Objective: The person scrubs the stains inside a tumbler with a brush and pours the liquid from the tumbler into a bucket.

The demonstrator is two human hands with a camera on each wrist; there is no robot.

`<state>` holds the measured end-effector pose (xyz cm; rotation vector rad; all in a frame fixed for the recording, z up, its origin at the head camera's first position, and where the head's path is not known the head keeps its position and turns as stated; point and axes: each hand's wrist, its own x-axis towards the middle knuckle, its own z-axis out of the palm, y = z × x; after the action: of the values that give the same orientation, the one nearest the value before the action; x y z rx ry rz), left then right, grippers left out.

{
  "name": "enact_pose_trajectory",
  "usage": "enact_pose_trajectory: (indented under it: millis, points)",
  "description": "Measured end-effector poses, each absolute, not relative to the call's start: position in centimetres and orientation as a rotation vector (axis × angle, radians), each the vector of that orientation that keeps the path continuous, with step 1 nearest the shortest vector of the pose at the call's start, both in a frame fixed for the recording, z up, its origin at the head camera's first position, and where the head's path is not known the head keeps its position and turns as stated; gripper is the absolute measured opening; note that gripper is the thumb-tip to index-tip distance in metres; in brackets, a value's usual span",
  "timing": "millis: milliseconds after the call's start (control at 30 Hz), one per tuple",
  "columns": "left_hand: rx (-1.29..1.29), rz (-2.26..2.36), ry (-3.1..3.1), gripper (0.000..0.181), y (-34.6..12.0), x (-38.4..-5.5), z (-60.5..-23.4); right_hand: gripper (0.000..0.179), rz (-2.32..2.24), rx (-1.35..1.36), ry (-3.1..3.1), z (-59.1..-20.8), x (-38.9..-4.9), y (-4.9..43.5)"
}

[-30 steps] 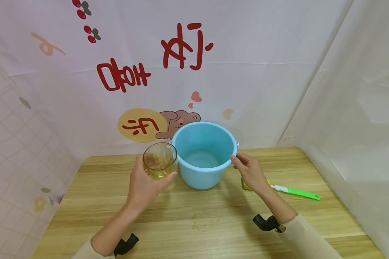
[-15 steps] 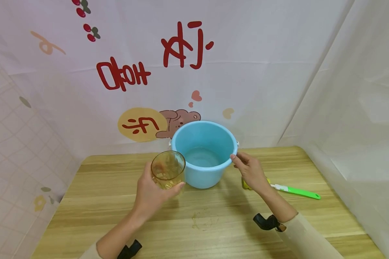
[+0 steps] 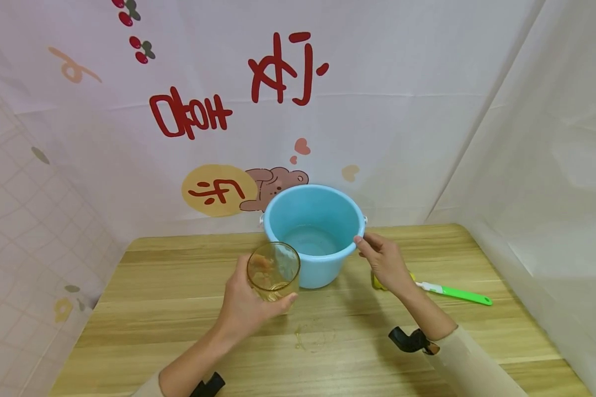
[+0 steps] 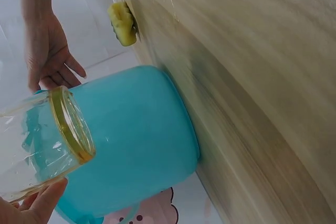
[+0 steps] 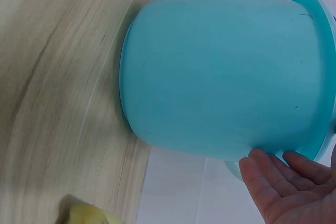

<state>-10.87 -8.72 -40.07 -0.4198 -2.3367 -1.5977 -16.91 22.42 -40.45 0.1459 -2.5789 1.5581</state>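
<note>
My left hand [image 3: 243, 303] grips an amber-tinted clear glass [image 3: 274, 275] around its side, mouth up, in front of the left part of a light blue bucket [image 3: 325, 271]. In the left wrist view the thick amber base of the glass [image 4: 71, 127] shows above the table, overlapping the bucket wall. A shallow layer of water [image 3: 312, 240] lies in the bucket, which stands upright on the table. With thumb over the rim and fingers outside, my right hand [image 3: 388, 266] holds the bucket's right edge. The right wrist view shows those fingers [image 5: 268, 174] against the outer wall.
Behind my right hand lies a brush with a yellow sponge head [image 4: 122, 23] and a green handle [image 3: 464, 295]. Wet marks [image 3: 313, 336] spot the wooden table [image 3: 159, 292] in front of the bucket. A printed white curtain [image 3: 402, 138] hangs close behind the bucket.
The glass in my left hand has moved right and toward me, from the bucket's left side to in front of it. My right hand and the bucket have stayed in place.
</note>
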Motion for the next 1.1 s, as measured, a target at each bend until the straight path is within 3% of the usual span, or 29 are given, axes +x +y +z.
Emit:
enact_pose_trajectory:
  millis: [1100]
  points:
    - [-0.702,-1.887,-2.470,0.088,-5.9,-9.9,-43.3,0.047,1.551,0.171,-2.551,-40.7,-16.9,22.4]
